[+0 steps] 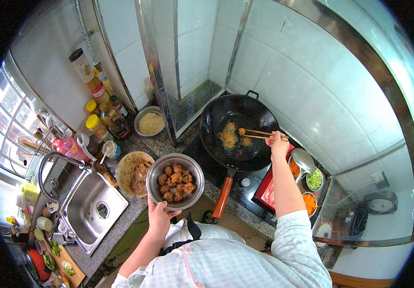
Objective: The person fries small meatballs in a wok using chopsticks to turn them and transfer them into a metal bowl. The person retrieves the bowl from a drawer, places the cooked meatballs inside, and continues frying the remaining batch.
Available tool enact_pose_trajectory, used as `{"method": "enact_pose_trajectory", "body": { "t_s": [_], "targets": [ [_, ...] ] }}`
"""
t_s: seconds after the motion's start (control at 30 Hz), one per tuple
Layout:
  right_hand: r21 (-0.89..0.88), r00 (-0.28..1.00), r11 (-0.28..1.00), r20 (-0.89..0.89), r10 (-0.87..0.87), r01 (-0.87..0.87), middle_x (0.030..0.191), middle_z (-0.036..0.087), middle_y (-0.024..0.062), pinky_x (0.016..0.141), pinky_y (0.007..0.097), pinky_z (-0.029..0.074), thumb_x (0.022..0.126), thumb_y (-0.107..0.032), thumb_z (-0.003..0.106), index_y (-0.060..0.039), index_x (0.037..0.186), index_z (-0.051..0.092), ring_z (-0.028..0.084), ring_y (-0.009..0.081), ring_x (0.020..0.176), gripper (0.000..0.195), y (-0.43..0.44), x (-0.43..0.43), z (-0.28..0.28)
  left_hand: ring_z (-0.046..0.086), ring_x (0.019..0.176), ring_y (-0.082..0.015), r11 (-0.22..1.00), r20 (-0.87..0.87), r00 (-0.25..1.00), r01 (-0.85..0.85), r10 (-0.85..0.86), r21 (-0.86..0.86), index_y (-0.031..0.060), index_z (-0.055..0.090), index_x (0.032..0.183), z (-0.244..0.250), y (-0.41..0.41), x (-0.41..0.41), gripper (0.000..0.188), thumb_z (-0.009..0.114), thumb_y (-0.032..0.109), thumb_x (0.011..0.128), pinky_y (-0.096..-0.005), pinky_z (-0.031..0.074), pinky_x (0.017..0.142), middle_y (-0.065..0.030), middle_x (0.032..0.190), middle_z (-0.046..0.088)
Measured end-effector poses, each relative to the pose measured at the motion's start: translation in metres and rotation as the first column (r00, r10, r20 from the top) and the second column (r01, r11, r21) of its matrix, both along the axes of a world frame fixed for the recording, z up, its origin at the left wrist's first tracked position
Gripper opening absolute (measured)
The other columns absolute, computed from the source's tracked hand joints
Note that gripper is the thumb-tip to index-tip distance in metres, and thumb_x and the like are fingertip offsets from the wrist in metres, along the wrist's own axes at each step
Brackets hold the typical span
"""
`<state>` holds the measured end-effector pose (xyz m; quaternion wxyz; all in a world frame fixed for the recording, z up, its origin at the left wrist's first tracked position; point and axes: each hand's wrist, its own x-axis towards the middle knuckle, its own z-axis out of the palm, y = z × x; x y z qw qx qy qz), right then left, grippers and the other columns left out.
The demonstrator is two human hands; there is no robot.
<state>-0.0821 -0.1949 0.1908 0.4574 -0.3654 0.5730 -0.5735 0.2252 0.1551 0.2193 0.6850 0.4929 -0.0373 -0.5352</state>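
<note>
My left hand (pixel 159 216) grips the rim of a stainless steel bowl (pixel 200 176) from below. Browned meatballs (pixel 177 180) lie in that bowl. In my right hand (pixel 278 145) is a pair of wooden chopsticks (pixel 260 134), reaching over a black wok (pixel 216 115). One fried ball (pixel 242 131) sits at the chopstick tips. Several more balls (pixel 228 138) bubble in oil at the wok's bottom. Beside the steel bowl, partly behind it, stands a basin (pixel 122 172) holding raw minced mixture (pixel 140 176) and a spoon.
The wok's wooden handle (pixel 224 194) points toward me. Right of the hob are a skimmer (pixel 303 161), shredded carrot (pixel 310 204) and chopped greens (pixel 314 179). A steel sink (pixel 88 212) is at left. Sauce bottles (pixel 115 120) and a bowl of pale batter-like stuff (pixel 151 123) stand behind. Glass screens surround the hob.
</note>
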Motion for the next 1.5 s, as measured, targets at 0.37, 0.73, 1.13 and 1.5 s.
{"method": "enact_pose_trajectory", "body": {
  "t_s": [0.37,0.73,1.13,1.5],
  "targets": [
    [-0.119,0.958,0.966,-0.204,0.204,-0.231,0.087,0.064,0.0101,0.055,0.026,0.052,0.097,-0.021,0.054,0.0008,0.107,0.061,0.063,0.015,0.06,0.025,0.008,0.045,0.01,0.065,0.089,-0.025,1.0,0.022,0.999,0.026,-0.026,-0.002,0.025,0.021,0.143,-0.006,0.002,0.001,0.07,0.037,-0.004,0.082,-0.0353,0.06,0.057,-0.0108,0.125,0.05],
    [-0.151,0.899,0.964,-0.415,0.14,-0.22,0.073,0.061,0.0051,0.053,0.0263,0.05,0.096,-0.015,0.054,-0.0007,0.095,0.062,0.059,0.012,0.055,0.017,-0.006,0.066,0.011,0.065,0.089,-0.0258,1.0,-0.004,1.0,0.013,-0.013,-0.007,0.0238,0.025,0.141,-0.004,0.009,0.002,0.066,0.038,-0.003,0.082,-0.0362,0.061,0.058,-0.0108,0.123,0.051],
    [-0.333,0.858,0.936,-0.508,-0.076,-0.114,0.074,0.058,0.004,0.052,0.0251,0.047,0.097,-0.017,0.052,-0.0018,0.1,0.06,0.054,0.0099,0.054,0.017,0.022,0.01,0.033,0.064,0.085,-0.0231,0.999,0.014,0.999,0.037,-0.037,0.02,0.0275,0.022,0.143,-0.01,0.003,0.006,0.072,0.038,-0.003,0.081,-0.0369,0.059,0.059,-0.0088,0.121,0.052],
    [-0.234,0.896,0.971,-0.439,-0.065,-0.044,0.079,0.061,0.0068,0.052,0.028,0.048,0.097,-0.02,0.051,-0.0006,0.101,0.059,0.057,0.0125,0.054,0.021,0.029,-0.011,0.04,0.065,0.089,-0.0254,0.998,0.005,0.999,0.038,-0.038,0.049,0.0281,0.02,0.145,-0.004,0.003,0.005,0.072,0.037,-0.002,0.081,-0.0357,0.06,0.059,-0.0101,0.125,0.05]
  ]
}}
